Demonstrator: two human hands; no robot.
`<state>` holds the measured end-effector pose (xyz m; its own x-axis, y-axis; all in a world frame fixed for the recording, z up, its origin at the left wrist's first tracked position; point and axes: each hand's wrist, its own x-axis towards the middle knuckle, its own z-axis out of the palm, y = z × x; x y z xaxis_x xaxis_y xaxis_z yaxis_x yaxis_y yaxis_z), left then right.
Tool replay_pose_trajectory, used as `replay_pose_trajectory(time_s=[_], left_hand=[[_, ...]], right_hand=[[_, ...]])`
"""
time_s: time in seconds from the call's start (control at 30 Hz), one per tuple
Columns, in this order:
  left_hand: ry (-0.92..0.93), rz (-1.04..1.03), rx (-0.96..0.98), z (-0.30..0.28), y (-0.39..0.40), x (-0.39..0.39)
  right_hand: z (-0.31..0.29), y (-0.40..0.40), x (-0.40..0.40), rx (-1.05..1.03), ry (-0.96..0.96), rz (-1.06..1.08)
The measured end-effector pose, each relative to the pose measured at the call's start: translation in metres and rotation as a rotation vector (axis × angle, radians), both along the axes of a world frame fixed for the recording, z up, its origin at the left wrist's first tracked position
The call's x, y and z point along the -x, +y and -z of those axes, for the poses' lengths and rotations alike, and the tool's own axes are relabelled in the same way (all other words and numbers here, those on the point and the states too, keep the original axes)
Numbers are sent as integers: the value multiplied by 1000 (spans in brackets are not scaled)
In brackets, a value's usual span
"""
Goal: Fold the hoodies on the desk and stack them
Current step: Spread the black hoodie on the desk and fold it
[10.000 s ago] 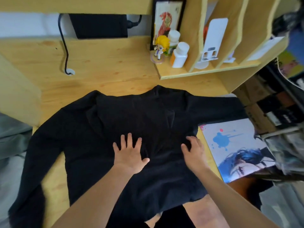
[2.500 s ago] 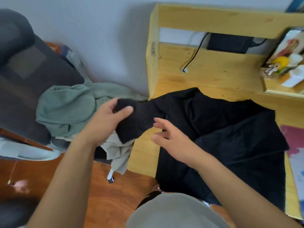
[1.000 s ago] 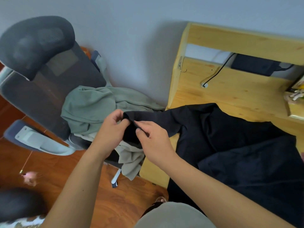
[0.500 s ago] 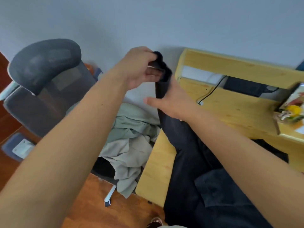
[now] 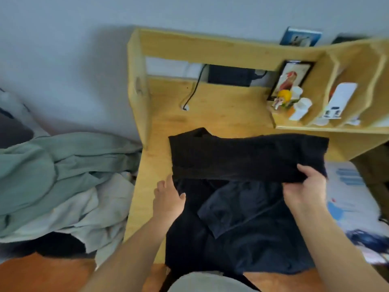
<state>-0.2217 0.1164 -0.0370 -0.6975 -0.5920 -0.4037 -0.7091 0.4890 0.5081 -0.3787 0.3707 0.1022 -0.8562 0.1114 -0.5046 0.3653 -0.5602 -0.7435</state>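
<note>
The black fabric hoodie lay spread on the pale wooden worktop, its hem hanging over the near edge toward me. One black sleeve ran as a band across the chest, from the left shoulder over to the right side. My right hand held the sleeve's far end, fingers curled over the cloth with the thumb under it. My left hand rested at the garment's left edge, fingers loose and grasping nothing, so far as the blur let me judge.

To do this fold well, I judged the sleeve should go down flat and level across the body, cuff kept inside the side edge, while the left hand pinned the shoulder fold so it would not creep. Both forearms reached in from below, the right one angled inward. A heap of green and grey clothes sat off the worktop to my left.
</note>
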Motion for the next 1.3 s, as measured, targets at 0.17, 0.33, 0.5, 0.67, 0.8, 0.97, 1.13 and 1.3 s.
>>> replay_pose_trajectory(time_s=[0.17, 0.33, 0.5, 0.67, 0.8, 0.97, 1.13, 1.3], left_hand=[[-115, 168, 218, 41, -5, 12], [-128, 225, 404, 50, -12, 36], [-51, 361, 549, 53, -22, 33], [-346, 341, 627, 52, -36, 33], [-209, 300, 586, 45, -8, 55], [-223, 544, 496, 58, 22, 58], [-179, 572, 648, 56, 19, 48], [-50, 532, 778, 26, -18, 47]], right_hand=[[138, 127, -18, -811, -625, -189], [130, 111, 10, -1427, -294, -613], [156, 88, 47, -1552, 58, -1158], [169, 82, 52, -1646, 94, -1498], [174, 88, 42, -1746, 355, -1223], [185, 122, 53, -1945, 203, -1157], [161, 122, 71, -1790, 91, -1264], [107, 129, 72, -994, -75, -1169]])
